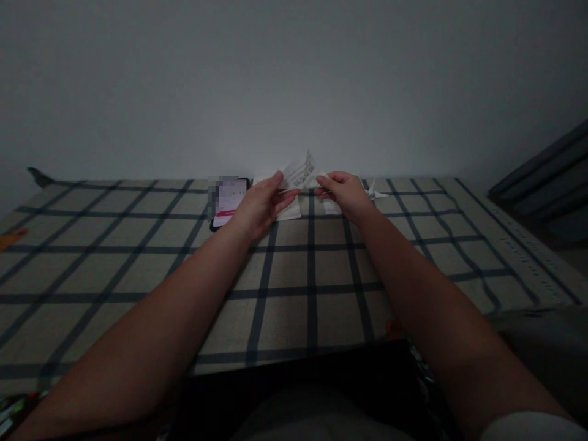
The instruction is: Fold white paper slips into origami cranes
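Observation:
A folded piece of printed paper [301, 173] is held up between my two hands, just above the far part of the table. My left hand [263, 205] pinches its left side between thumb and fingers. At its right corner, my right hand [344, 193] grips the paper with thumb and fingertips. White paper [290, 211] lies on the cloth beneath my left hand, and another white sheet [331, 207] lies under my right hand, partly covered by it. Right of that hand sits a small white folded-paper shape [375, 194] with pointed ends, resembling a paper crane.
A phone [228, 202] with a lit screen lies left of my left hand. The checked tablecloth [294, 263] reaches back to a plain wall [294, 79]. Something orange [13, 239] lies at the left edge; a dark ridged object [546, 177] stands at right.

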The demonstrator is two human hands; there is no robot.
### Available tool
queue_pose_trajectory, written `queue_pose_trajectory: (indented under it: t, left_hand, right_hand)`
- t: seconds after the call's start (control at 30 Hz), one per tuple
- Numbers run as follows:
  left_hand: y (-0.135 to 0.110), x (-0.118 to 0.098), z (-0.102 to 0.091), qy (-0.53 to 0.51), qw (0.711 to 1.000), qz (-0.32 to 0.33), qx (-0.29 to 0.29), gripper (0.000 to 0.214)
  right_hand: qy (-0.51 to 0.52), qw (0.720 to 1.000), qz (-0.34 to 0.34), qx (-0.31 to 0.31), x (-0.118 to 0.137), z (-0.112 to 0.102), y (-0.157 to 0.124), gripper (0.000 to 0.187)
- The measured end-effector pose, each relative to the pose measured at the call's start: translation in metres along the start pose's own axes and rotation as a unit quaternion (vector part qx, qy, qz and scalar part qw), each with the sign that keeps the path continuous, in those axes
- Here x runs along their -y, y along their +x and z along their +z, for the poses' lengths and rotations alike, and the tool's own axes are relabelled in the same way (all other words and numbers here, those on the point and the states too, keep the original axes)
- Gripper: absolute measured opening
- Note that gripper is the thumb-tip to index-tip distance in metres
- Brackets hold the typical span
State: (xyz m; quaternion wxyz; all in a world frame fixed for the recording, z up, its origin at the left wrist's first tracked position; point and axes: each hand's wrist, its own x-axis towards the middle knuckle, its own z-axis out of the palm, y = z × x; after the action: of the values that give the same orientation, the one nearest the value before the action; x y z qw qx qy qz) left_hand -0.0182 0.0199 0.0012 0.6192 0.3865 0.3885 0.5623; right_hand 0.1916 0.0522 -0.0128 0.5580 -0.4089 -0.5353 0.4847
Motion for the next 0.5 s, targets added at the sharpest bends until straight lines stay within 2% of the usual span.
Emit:
queue_pose_trajectory:
  t: [0.1,0.2,0.37,0.5]
  left_hand:
    - [-0.0029,0.0031,0.0030,-0.006,1.000,0.000,0.009,0.014]
    - [-0.0035,0.0024,0.0048,-0.020,0.999,-0.022,-0.018,0.006]
    - [-0.0022,-0.0032,0.0056,-0.006,0.999,-0.020,-0.040,0.011]
    - [-0.0036,-0.0042,0.0044,-0.014,1.000,-0.007,-0.024,0.009]
  right_hand:
    - [0.006,1.000,0.005,-0.008,-0.0007,0.0002,0.0013,0.027]
    - [0.020,1.000,0.004,-0.021,-0.0017,0.0004,0.0036,0.026]
    - [0.038,0.999,-0.014,-0.021,-0.0023,-0.0001,0.0063,0.032]
    - [0.023,0.999,-0.035,-0.017,-0.0032,-0.0010,0.0066,0.041]
